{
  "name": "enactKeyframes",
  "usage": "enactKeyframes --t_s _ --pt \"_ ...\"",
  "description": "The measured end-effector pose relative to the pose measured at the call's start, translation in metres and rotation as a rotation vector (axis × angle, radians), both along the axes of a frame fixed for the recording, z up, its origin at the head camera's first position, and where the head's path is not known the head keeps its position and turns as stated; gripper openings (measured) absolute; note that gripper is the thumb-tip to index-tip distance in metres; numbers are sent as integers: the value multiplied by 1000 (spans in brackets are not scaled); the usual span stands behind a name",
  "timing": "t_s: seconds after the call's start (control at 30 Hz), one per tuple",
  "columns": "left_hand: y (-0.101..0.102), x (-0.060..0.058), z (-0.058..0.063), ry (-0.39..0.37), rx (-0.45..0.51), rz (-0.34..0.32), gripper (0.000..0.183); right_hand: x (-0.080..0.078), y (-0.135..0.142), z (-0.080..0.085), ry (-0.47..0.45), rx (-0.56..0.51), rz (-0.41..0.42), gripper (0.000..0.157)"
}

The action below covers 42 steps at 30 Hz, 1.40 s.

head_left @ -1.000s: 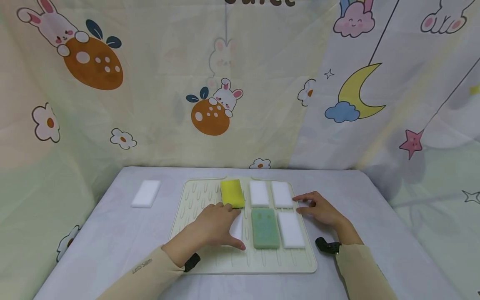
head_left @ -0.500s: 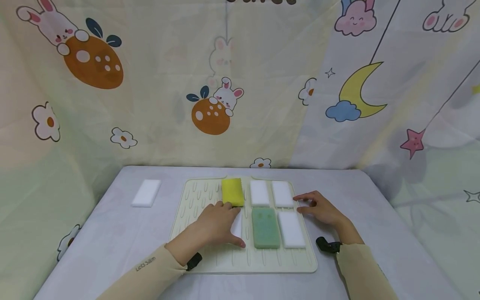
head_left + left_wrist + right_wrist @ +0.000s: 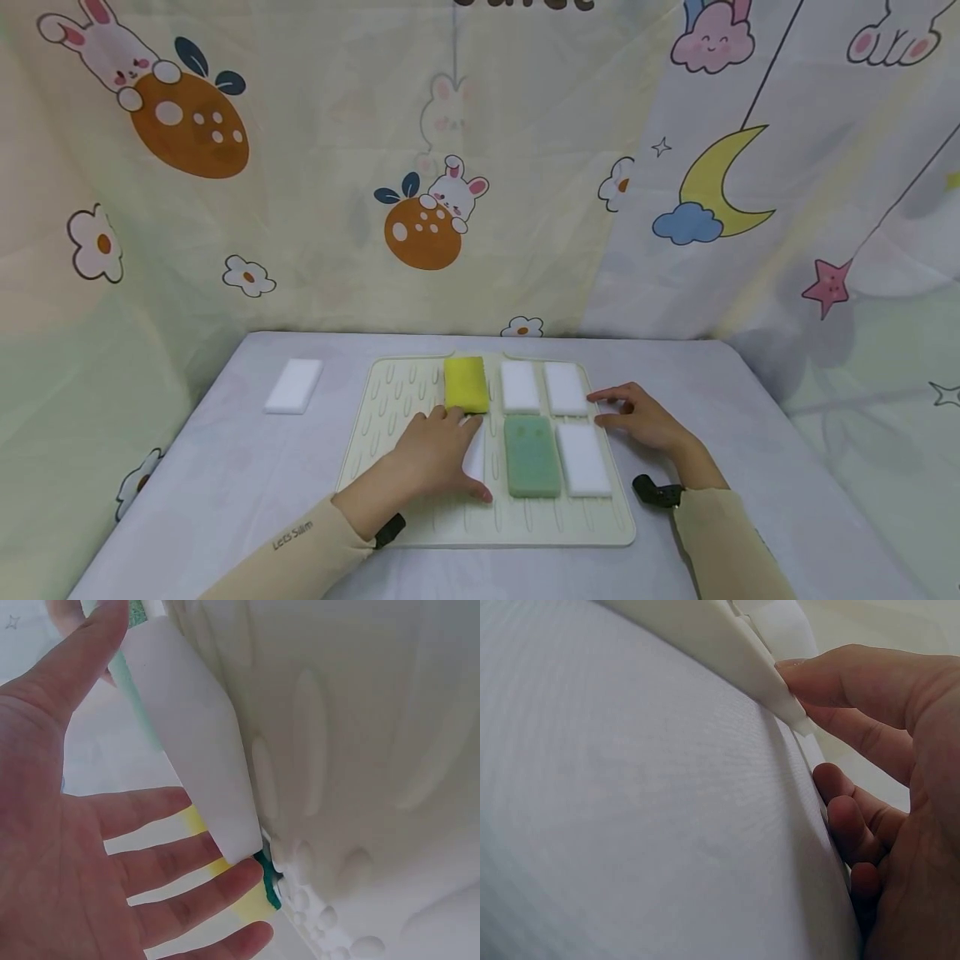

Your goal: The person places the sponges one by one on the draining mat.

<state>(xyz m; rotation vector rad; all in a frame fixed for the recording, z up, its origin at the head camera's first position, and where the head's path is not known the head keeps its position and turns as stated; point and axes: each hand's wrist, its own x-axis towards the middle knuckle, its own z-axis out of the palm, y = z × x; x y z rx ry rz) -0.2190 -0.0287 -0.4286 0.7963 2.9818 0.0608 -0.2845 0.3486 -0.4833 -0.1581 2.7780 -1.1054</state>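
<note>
a: where do we have the white sponge (image 3: pixel 475 455) right now?

b: it lies on the ridged cream mat (image 3: pixel 390 400), near row, left of the green sponge (image 3: pixel 532 457). our left hand (image 3: pixel 435 450) lies flat over it with the fingers straight, pressing rather than gripping; the wrist view shows the sponge (image 3: pixel 196 742) along the palm (image 3: pixel 45 825)

a: and our right hand (image 3: pixel 645 423)?

b: relaxed and grasping nothing, fingertips (image 3: pixel 832 675) touching the mat's right edge (image 3: pixel 727 652) on the table (image 3: pixel 225 467)

a: how do we judge the sponge will handle?

b: light, soft and squashy, probably a little grippy. we'd take it by its two long sides, since the flat top gives no hold

a: anything crowding it?

b: the green sponge sits just beside its right side, and the yellow sponge (image 3: pixel 466 384) just beyond its far end, near our fingertips. three more white pads fill the right part of the mat, and a spare white pad (image 3: pixel 293 386) lies well apart on the far left
</note>
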Motion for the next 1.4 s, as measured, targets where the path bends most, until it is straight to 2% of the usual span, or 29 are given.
enactKeyframes --t_s 0.37,0.63,1.0,1.2,1.4 --pt "-5 1 -2 -21 10 7 114 3 0 0 -3 -2 -12 43" --pt "-15 1 5 8 52 -7 109 3 1 -1 3 -11 0 44" --pt "-46 -1 20 42 92 28 99 2 0 -1 10 -9 8 43" --pt "-65 -6 22 81 56 38 85 2 0 0 19 -16 15 43" --pt "-82 -11 21 101 55 60 78 2 0 1 25 -19 28 43"
